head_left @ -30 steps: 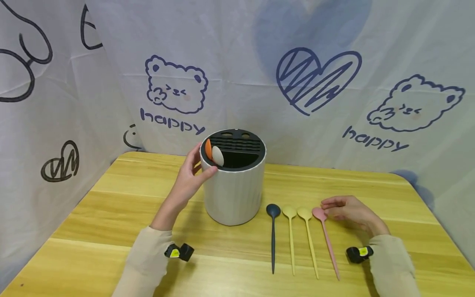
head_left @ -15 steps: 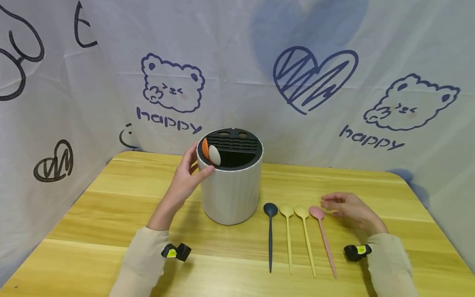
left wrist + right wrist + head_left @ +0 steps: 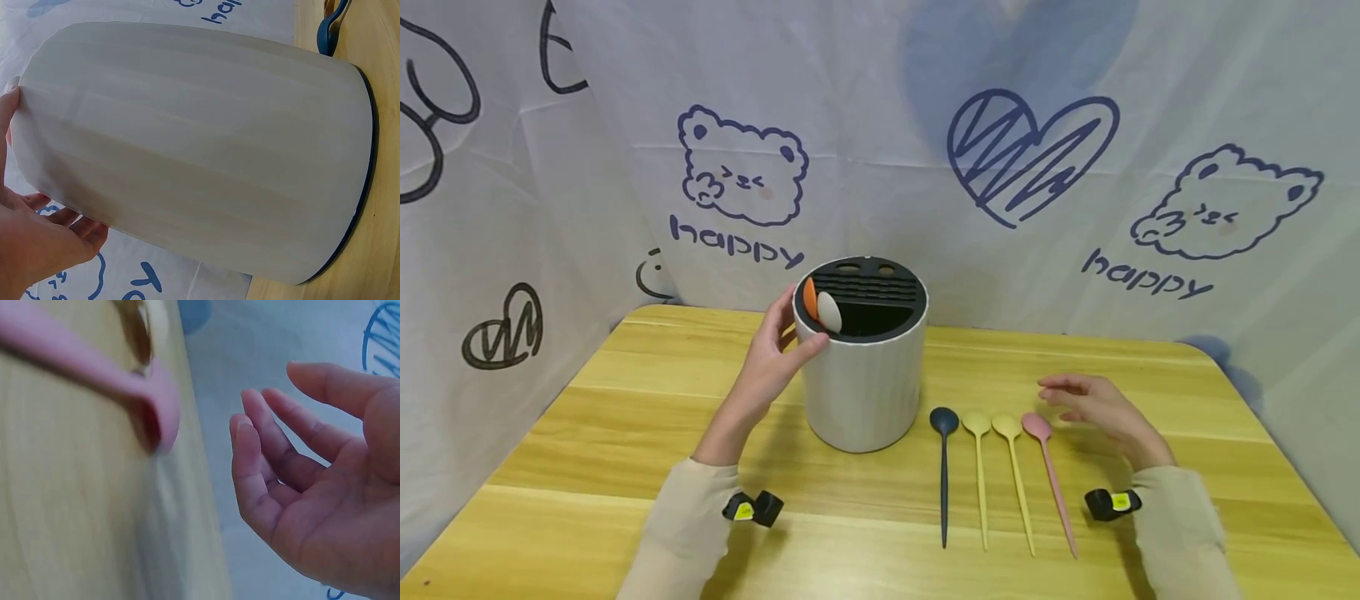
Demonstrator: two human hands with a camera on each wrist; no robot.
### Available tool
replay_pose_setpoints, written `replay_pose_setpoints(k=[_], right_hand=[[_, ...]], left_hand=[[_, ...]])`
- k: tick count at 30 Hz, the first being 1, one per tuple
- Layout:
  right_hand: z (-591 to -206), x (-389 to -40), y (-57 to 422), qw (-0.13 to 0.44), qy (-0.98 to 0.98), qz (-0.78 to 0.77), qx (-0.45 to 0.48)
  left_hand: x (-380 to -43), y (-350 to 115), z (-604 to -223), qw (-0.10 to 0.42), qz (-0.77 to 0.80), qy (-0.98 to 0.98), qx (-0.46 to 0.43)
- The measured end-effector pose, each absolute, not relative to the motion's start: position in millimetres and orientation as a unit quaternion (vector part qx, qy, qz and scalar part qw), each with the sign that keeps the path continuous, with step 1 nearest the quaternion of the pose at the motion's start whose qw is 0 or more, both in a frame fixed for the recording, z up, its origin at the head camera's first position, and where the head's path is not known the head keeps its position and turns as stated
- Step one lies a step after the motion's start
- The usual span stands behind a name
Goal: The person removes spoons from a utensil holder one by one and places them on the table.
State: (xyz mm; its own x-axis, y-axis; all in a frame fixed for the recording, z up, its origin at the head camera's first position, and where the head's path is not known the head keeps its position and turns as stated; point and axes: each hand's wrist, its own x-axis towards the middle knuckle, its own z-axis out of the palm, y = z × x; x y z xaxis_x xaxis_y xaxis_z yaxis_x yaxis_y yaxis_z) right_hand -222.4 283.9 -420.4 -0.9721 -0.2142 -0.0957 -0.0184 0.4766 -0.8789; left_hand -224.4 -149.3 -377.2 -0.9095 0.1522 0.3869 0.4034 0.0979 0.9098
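Note:
My left hand [image 3: 769,360] holds the upper left side of a white ribbed utensil holder [image 3: 863,392], thumb at the rim and fingers around the side. Its black slotted top carries an orange spoon [image 3: 809,298] and an off-white spoon [image 3: 830,312], heads up at the left edge. In the right wrist view, my right hand [image 3: 319,469] has relaxed, slightly bent fingers and holds nothing. Just beyond the head of a pink spoon [image 3: 1037,426] it hovers above the table. Left of that lie two yellow spoons [image 3: 977,423] and a dark blue spoon [image 3: 943,420].
The spoons lie in a row on a wooden table [image 3: 850,517], handles toward me. A white curtain [image 3: 880,200] with blue drawings hangs behind the table and along its sides. Black wrist cameras sit at both sleeves.
My right hand has moved a little up and away from the pink spoon's head. The left hand stays on the holder; the whole view has shifted slightly.

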Motion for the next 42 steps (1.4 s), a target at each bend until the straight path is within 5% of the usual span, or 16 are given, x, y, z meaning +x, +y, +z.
replay_pose_setpoints(k=[20, 42], right_hand=[[-381.2, -195.8, 226.3, -0.007, 0.871, -0.471, -0.138], [-346.1, -172.4, 157.3, -0.041, 0.821, -0.538, -0.187]], left_hand=[[-224.2, -149.5, -376.9, 0.097, -0.644, -0.735, -0.188], [-223.3, -149.6, -375.1, 0.097, -0.645, -0.734, -0.189]])
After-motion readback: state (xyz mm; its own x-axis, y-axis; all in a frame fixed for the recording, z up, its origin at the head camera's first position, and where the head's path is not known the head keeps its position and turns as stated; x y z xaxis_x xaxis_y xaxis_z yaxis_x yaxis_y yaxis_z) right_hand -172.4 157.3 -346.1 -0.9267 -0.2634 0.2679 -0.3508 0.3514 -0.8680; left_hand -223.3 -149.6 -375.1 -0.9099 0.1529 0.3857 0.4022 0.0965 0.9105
